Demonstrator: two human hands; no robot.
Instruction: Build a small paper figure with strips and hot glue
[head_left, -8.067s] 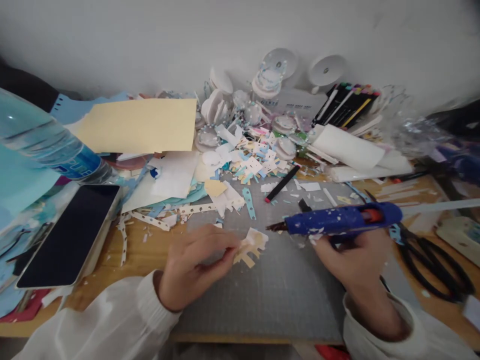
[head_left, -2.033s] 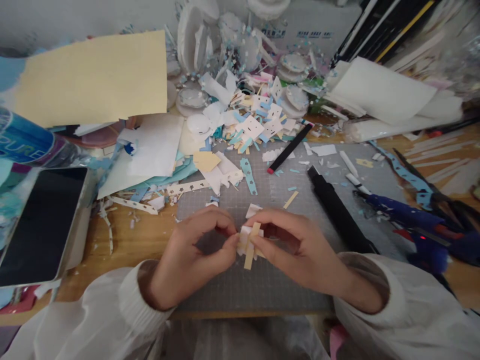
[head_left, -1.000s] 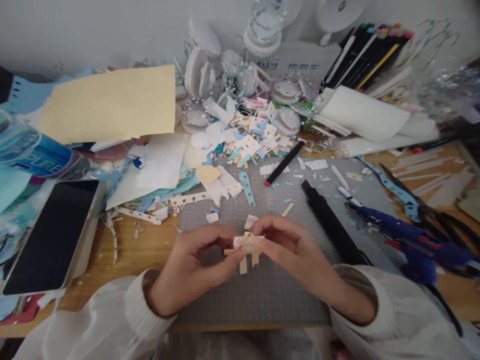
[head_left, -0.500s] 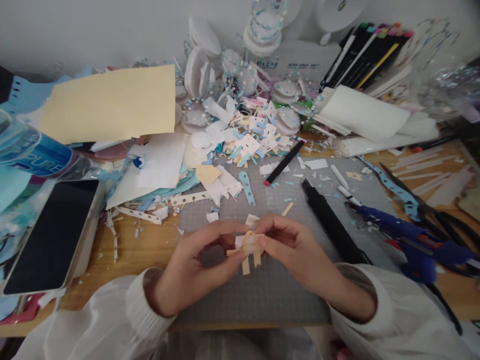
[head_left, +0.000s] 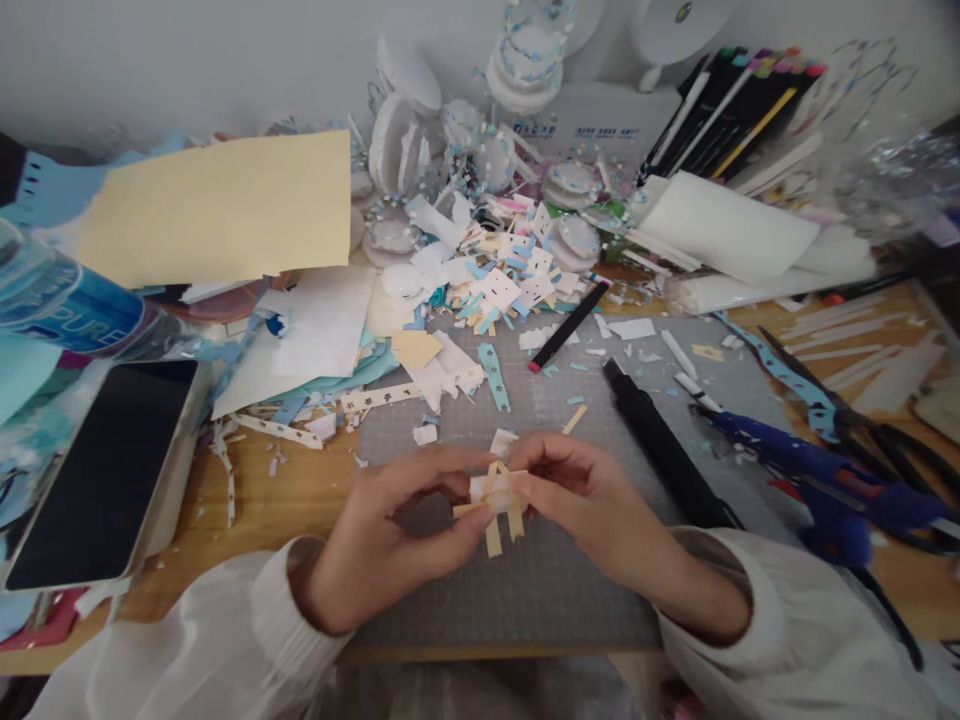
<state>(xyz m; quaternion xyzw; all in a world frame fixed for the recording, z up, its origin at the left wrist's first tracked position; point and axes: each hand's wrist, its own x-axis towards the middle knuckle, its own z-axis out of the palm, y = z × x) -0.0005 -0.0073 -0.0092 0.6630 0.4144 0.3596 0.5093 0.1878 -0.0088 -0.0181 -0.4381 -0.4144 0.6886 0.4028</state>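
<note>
Both hands meet over the grey cutting mat (head_left: 540, 590) near its front edge. My left hand (head_left: 390, 530) pinches a small paper cut-out (head_left: 496, 498), white with tan strips hanging from it, by its left side. My right hand (head_left: 585, 500) pinches the same piece from the right, thumb and forefinger pressed on it. The strips dangle below the fingers. Both wrists are in white sleeves.
A blue glue gun (head_left: 810, 470) and black scissors (head_left: 892, 450) lie at the right. A black tube (head_left: 664, 450) and a black marker (head_left: 570, 325) rest on the mat. Paper scraps (head_left: 502, 280) pile behind. A dark tablet (head_left: 97, 470) and a water bottle (head_left: 67, 305) sit at the left.
The glue gun, held in my right hand eight seconds ago, now lies at the right. Both hands have closed on the paper piece; in the last second they barely shift.
</note>
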